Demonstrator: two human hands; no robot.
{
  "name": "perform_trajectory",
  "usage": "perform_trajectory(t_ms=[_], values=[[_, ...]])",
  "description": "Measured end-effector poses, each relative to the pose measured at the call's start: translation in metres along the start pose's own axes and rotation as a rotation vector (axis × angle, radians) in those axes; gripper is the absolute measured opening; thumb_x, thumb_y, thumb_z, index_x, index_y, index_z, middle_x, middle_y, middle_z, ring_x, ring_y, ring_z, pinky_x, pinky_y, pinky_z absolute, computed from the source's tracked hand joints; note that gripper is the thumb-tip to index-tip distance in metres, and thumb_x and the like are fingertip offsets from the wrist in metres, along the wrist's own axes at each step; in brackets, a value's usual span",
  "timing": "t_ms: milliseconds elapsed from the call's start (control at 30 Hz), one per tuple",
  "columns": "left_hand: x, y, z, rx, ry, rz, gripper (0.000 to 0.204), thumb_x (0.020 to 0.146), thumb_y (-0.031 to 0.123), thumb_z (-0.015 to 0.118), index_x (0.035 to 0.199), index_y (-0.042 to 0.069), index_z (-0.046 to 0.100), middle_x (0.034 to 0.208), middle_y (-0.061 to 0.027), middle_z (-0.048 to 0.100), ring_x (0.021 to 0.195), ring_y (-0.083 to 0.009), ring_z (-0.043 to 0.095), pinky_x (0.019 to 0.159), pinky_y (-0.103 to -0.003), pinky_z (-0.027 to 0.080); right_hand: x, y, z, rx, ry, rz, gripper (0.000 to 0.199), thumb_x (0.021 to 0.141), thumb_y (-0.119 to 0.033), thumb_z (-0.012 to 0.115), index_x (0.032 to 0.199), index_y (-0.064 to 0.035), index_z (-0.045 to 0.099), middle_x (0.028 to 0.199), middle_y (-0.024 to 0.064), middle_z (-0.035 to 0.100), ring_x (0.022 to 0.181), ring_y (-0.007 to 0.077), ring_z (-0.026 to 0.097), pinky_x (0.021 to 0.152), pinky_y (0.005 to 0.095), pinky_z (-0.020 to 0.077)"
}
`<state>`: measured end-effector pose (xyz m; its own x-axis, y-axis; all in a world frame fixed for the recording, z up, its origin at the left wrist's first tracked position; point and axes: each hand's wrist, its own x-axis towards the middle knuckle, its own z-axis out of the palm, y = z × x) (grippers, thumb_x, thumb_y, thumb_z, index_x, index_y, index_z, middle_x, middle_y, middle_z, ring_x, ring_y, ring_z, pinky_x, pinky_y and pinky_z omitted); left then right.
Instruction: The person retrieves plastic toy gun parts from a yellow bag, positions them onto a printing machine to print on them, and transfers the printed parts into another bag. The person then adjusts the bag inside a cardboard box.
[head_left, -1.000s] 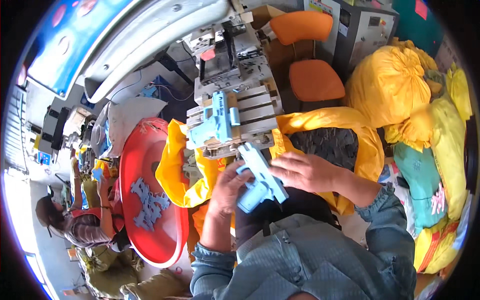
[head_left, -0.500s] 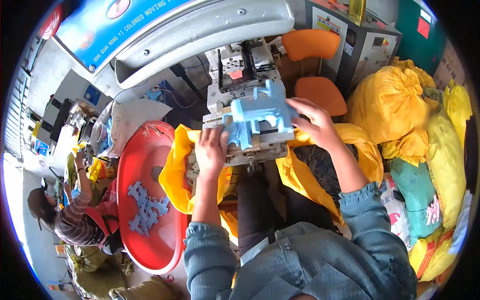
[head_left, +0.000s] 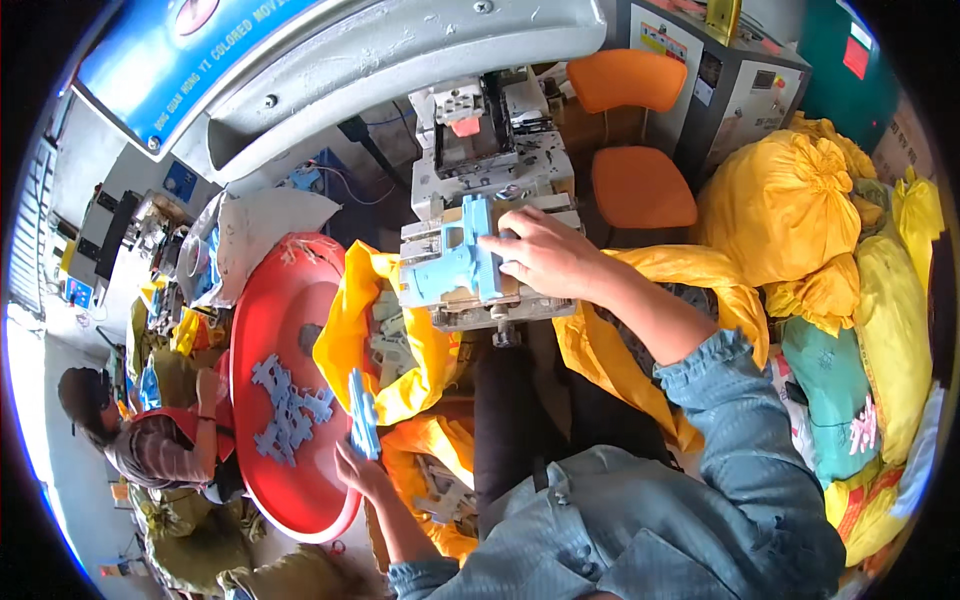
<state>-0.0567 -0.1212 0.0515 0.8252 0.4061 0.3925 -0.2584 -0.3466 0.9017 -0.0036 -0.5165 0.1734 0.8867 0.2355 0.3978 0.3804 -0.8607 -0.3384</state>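
Note:
A light blue plastic toy pistol (head_left: 432,277) lies across the fixture (head_left: 450,318) of the machine in front of me. My right hand (head_left: 545,252) reaches over from the right, its thumb and fingers closed on the right side of that pistol. Lower left, my left hand (head_left: 360,470) grips a second light blue toy pistol (head_left: 362,412), seen edge-on, by its near end. This hand is at the right rim of the red tub (head_left: 300,515). Several light blue toy pistols (head_left: 290,410) lie in a heap inside the tub.
Open yellow bags (head_left: 345,325) with parts inside hang around the machine. An orange chair (head_left: 640,190) stands behind it. Tied yellow sacks (head_left: 775,200) pile up on the right. On the far left a co-worker (head_left: 165,430) sits beyond the tub.
My left hand has left the fixture and swung down left to the tub's rim with one toy pistol. My right hand has moved left; the pistol under it now lies on the fixture.

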Motion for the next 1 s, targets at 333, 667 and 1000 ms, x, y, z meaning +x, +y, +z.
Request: perform_trajectory(t_ms=[333,667,1000], values=[[-0.08,-0.149,-0.101,1.03,-0.307,0.099,0.027,0.09,0.025,0.048,0.086,0.004,0.064,0.081,-0.0113,0.064,0.07,-0.0249,0.06,0.061,-0.037,0.048,-0.161,0.071,-0.016,0.352,0.357,0.229,0.024,0.086,-0.016,0.058,0.108,-0.0056,0.062,0.1,0.0118,0.061,0.092,0.0228,0.059,0.081,0.0317,0.0463],[-0.049,-0.151,-0.041,1.002,-0.757,0.385,0.021,0.086,0.021,0.051,0.088,0.005,0.064,0.088,-0.0116,0.065,0.079,-0.029,0.062,0.07,-0.037,0.051,-0.445,0.183,0.149,0.057,-0.666,1.113,0.025,0.079,-0.02,0.055,0.1,-0.0063,0.061,0.099,0.0171,0.06,0.093,0.0334,0.057,0.078,0.0433,0.0456],[-0.056,-0.078,-0.022,0.859,-0.884,-0.106,0.026,0.088,0.02,0.052,0.092,-0.003,0.064,0.089,-0.0159,0.066,0.08,-0.028,0.062,0.073,-0.037,0.049,-0.477,0.259,0.203,-0.297,-0.453,1.313,0.021,0.081,-0.013,0.05,0.098,-0.0078,0.059,0.101,0.0183,0.056,0.094,0.0361,0.057,0.077,0.0457,0.0484]])
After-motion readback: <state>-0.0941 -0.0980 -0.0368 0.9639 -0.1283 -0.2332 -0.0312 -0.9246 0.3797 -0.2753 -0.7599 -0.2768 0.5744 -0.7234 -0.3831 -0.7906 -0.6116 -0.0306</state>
